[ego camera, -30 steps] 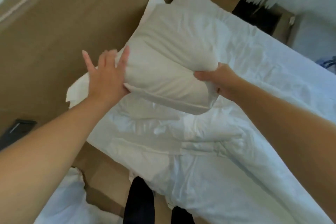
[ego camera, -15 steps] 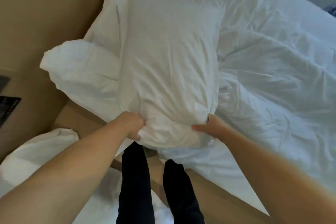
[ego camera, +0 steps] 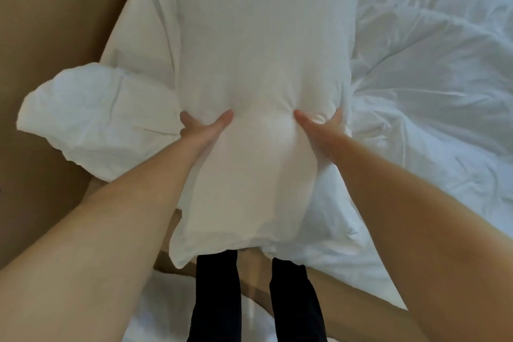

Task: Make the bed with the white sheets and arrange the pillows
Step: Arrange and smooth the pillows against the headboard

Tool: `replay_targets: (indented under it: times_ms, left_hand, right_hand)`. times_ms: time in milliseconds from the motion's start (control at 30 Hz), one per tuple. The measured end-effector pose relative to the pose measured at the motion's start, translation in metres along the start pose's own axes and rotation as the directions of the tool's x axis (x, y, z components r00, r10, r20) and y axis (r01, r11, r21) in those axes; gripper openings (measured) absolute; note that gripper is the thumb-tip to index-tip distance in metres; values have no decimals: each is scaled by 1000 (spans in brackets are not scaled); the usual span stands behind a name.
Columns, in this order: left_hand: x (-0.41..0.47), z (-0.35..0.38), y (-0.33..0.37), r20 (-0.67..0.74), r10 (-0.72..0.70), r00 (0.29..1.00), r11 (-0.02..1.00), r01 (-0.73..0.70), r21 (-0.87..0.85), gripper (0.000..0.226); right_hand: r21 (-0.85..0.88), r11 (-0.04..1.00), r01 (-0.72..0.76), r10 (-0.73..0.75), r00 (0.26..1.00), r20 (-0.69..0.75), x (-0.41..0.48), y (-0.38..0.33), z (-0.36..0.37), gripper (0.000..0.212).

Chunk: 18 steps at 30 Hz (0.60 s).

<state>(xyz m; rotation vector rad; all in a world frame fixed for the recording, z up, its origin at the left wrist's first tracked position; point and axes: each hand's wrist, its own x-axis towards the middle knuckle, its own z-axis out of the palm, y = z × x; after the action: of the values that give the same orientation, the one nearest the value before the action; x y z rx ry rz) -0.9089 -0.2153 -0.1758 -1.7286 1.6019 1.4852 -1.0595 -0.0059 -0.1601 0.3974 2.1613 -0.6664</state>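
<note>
- The left hand [ego camera: 204, 128] squeezes the pillow [ego camera: 258, 50] on its left side. The thumb lies on top and the other fingers curl in around the edge.
- The right hand [ego camera: 319, 128] does the same on the right side, so the soft stuffing puffs up between the two thumbs (a grip on both sides keeps a floppy pillow from folding over).
- Both hands hold it near the middle, not at an end. I think that makes it easy to lift, push or shake it into shape.
- The pillow lies long-ways on the bed, pointing away from the person. Its near end hangs off the bed edge, just above the person's black trousers [ego camera: 216, 300].
- A bunched-up sheet corner [ego camera: 94, 116] touches the pillow's left side and sticks out past the bed, over the brown surface [ego camera: 55, 22].
- To the right, the white sheets [ego camera: 430, 91] are full of wrinkles and folds, so the bed is not made yet.
- The pillow is probably held like this so it can be set in its proper spot. I cannot tell where that spot is.
</note>
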Motion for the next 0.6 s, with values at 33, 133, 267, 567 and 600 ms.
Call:
replay_targets:
  times_ms: [33, 133, 267, 567, 600]
  left_hand:
    - [6, 6, -5, -19, -25, 1000, 1000, 25, 7, 132]
    - [18, 18, -22, -87, -48, 995, 999, 46, -25, 140]
    - [8, 18, -29, -49, 19, 999, 996, -23, -89, 99]
    - [-153, -36, -54, -150, 76, 986, 928, -125, -350, 43]
    - [-181, -43, -62, -182, 63, 981, 921, -127, -369, 37]
  right_hand:
    - [1, 1000, 0, 0, 1000, -31, 7, 3, 7, 124]
    - [58, 997, -48, 52, 995, -80, 24, 11, 17, 122]
    - [151, 989, 7, 13, 991, -133, 17, 20, 7, 90]
    - [246, 945, 217, -180, 970, -164, -120, 33, -50, 29]
    - [263, 938, 226, -192, 970, -148, -143, 39, -56, 26]
